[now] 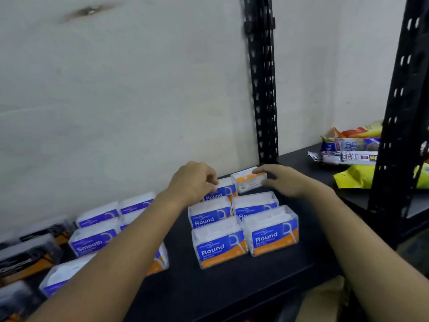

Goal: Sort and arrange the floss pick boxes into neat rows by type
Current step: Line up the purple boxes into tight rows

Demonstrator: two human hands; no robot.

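Floss box (pixel 249 181), tilted, long axis left-right

We cannot read the label of the tilted box (pixel 249 180) pinched by the right hand (pixel 285 181): its print is too small, and the fingers cover its far edge. The left hand (pixel 195 182) hides the upper part of the rear Round box (pixel 219 192); we cannot tell whether its fingers grip that box. The left forearm (pixel 130 240) covers most of one orange-cornered box (pixel 160 261), so its type is undetermined. The dark boxes (pixel 25 252) at the left are blurred and cut off by the frame edge. The rack upright (pixel 394 126) hides part of the snack packets (pixel 350 149).
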